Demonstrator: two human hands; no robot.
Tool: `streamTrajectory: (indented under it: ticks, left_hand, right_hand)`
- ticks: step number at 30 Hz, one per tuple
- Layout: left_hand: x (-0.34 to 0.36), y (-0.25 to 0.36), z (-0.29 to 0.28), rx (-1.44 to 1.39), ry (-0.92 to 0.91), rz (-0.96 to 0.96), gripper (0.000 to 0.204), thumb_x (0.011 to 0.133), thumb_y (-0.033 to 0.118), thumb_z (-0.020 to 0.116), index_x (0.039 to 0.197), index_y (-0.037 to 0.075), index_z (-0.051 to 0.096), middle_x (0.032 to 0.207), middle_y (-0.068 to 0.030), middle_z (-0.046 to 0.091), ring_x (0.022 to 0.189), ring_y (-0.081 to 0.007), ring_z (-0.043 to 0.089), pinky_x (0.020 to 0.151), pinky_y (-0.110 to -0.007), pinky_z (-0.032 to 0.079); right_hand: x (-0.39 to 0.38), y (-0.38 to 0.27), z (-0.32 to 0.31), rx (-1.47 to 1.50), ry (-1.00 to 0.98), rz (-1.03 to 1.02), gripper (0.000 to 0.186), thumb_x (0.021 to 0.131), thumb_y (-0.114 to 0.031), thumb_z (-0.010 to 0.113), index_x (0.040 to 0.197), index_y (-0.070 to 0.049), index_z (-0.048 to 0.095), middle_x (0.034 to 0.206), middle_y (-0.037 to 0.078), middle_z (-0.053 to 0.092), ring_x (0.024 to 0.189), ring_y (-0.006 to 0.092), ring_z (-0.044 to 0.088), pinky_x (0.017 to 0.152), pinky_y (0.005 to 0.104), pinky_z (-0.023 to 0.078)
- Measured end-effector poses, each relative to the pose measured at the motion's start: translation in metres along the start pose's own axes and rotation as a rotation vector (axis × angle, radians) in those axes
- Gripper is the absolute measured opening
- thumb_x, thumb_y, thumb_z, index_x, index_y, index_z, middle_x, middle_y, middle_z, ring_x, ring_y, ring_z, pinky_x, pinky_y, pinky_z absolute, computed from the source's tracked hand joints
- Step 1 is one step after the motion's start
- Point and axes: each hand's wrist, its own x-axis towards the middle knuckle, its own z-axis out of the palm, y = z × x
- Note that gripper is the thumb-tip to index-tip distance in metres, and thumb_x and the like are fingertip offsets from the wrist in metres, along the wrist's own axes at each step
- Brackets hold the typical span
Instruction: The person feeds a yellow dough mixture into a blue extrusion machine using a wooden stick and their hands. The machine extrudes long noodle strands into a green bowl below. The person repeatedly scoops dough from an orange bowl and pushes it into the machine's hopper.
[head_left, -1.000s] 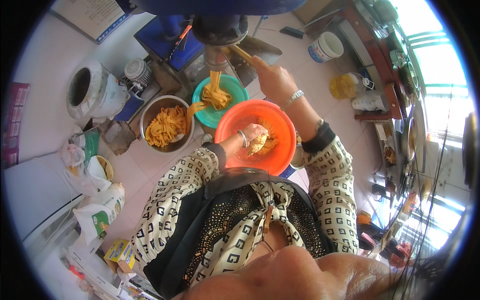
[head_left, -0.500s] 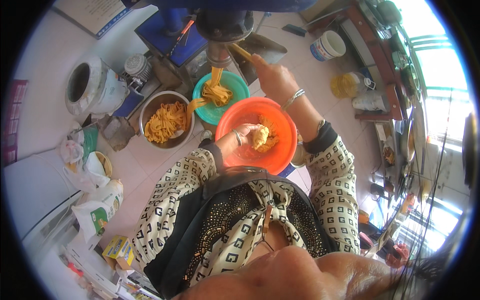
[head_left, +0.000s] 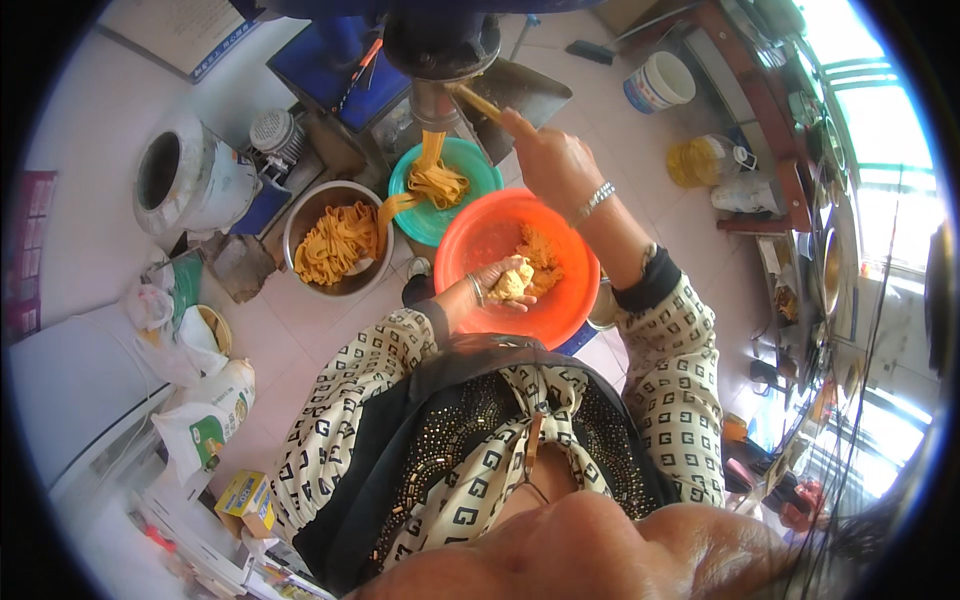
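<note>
My left hand (head_left: 484, 276) cups a pale yellow lump of dough (head_left: 513, 282) over the orange basin (head_left: 470, 225). Crumbly orange-yellow dough (head_left: 545, 262) lies in the basin behind the lump. Farther up, my right hand (head_left: 556, 168) is closed around a wooden stick (head_left: 478, 104). The stick's far end reaches the metal outlet of a dark machine (head_left: 442, 48); whether it touches is hard to see. Wide yellow noodles (head_left: 436, 180) hang from that outlet into the green basin (head_left: 404, 172), under the machine and beside the orange one.
A steel bowl (head_left: 296, 225) of noodles stands left of the green basin, with a strand running between them. At left are a white metal drum (head_left: 200, 190), a motor (head_left: 274, 132) and sacks (head_left: 205, 410). A white bucket (head_left: 660, 85) and an oil jug (head_left: 700, 162) stand at right.
My left hand has shifted slightly toward me and turned more palm-up with the dough lump. The right hand keeps its hold on the stick, almost in place.
</note>
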Motion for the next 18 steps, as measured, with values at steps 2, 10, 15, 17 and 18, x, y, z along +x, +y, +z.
streamTrajectory:
  ticks: [2, 10, 15, 17, 18]
  left_hand:
    - [0.006, 0.002, -0.001, 0.05, -0.079, 0.058, 0.039, 0.085, 0.023, 0.068, 0.117, 0.006, 0.053, 0.103, -0.0192, 0.066, 0.082, -0.0337, 0.069, 0.059, -0.045, 0.062]
    - [-0.006, 0.014, 0.045, 0.379, 0.016, 0.281, 0.032, 0.085, 0.012, 0.059, 0.115, 0.004, 0.051, 0.093, -0.014, 0.064, 0.074, -0.0287, 0.068, 0.06, -0.039, 0.059]
    - [-0.096, 0.064, 0.184, 0.271, -0.387, 0.382, 0.032, 0.089, 0.022, 0.058, 0.113, 0.001, 0.054, 0.099, -0.0123, 0.064, 0.092, -0.0267, 0.065, 0.082, -0.035, 0.053]
    - [-0.12, 0.11, 0.213, 0.556, -0.198, 0.56, 0.029, 0.09, 0.014, 0.059, 0.116, 0.002, 0.051, 0.107, -0.013, 0.062, 0.087, -0.0268, 0.067, 0.065, -0.041, 0.058]
    - [-0.137, 0.128, 0.231, 0.804, -0.052, 0.694, 0.033, 0.088, 0.016, 0.062, 0.116, 0.001, 0.052, 0.107, -0.0121, 0.062, 0.087, -0.0266, 0.067, 0.067, -0.041, 0.057]
  right_hand:
    - [-0.008, 0.002, 0.01, -0.049, 0.063, -0.044, 0.052, 0.084, -0.006, 0.049, 0.136, -0.015, 0.046, 0.076, 0.016, 0.063, 0.073, 0.0366, 0.065, 0.066, 0.0466, 0.051]
    - [0.002, 0.022, 0.002, 0.088, 0.122, -0.059, 0.047, 0.086, -0.006, 0.051, 0.132, -0.013, 0.051, 0.079, 0.019, 0.066, 0.073, 0.0371, 0.065, 0.066, 0.0448, 0.052]
    - [-0.055, 0.048, -0.043, 0.255, 0.221, -0.041, 0.038, 0.089, -0.011, 0.056, 0.126, -0.011, 0.057, 0.081, 0.021, 0.065, 0.074, 0.038, 0.064, 0.067, 0.0433, 0.052]
    - [-0.059, 0.058, -0.045, 0.291, 0.271, -0.011, 0.037, 0.088, -0.011, 0.056, 0.126, -0.011, 0.058, 0.081, 0.021, 0.064, 0.074, 0.0376, 0.064, 0.067, 0.0418, 0.052]
    - [-0.063, 0.06, -0.049, 0.316, 0.282, 0.009, 0.037, 0.088, -0.011, 0.056, 0.126, -0.011, 0.058, 0.081, 0.021, 0.064, 0.074, 0.0375, 0.064, 0.067, 0.0414, 0.052]
